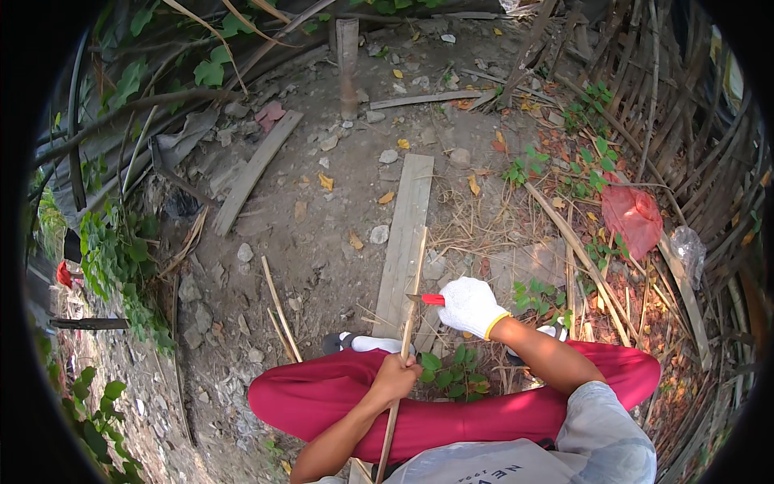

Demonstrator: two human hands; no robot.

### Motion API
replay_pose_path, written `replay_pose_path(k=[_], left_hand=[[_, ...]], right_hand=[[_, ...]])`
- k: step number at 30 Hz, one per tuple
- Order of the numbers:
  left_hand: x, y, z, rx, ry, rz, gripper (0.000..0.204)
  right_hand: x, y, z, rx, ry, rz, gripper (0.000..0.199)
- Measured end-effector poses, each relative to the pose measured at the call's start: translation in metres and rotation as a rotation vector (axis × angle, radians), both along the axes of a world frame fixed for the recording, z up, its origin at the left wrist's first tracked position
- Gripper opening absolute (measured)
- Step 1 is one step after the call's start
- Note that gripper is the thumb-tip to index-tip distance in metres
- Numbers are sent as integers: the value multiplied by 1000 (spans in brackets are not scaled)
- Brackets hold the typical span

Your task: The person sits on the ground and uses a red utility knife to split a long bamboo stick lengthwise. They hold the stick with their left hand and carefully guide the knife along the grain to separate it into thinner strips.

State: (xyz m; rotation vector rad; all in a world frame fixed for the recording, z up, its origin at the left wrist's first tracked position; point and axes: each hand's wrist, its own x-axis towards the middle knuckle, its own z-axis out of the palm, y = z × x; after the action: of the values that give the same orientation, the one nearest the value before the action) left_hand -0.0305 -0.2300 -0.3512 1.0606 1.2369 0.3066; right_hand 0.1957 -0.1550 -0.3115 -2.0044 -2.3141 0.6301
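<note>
A long thin wooden strip point(413, 300) runs from below my lap up over a grey board on the ground. Bare-skinned, my left hand point(395, 378) is wrapped round it near my knees. My right hand point(468, 306), in a white knitted glove with a yellow cuff, is closed on a red-handled knife point(433, 299). The short dark blade points left and meets the strip above my left hand; how deep it sits I cannot tell. Under the strip's far part lies the flat board point(407, 218).
Two slender sticks point(280, 310) lie left of my knee. Another plank point(258, 172) rests farther left, and a short post point(347, 68) stands at the back. A stick fence point(645, 89) lines the right, near a red plastic bag point(631, 214). Leafy plants point(457, 375) grow between my legs.
</note>
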Motion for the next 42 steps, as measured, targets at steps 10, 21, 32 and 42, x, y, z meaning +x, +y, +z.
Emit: replay_pose_path(k=[10,21,32,42], left_hand=[[9,-21,-4,344,293,-173,18],[10,-15,15,-22,82,-155,22],[1,-24,10,479,60,47,52],[-1,-25,35,32,-282,331,32]], right_hand=[[8,24,-56,-67,-99,-151,25],[108,50,-46,-22,-15,-472,41],[-1,-13,11,51,198,-25,30],[-11,-11,9,120,126,-48,28]])
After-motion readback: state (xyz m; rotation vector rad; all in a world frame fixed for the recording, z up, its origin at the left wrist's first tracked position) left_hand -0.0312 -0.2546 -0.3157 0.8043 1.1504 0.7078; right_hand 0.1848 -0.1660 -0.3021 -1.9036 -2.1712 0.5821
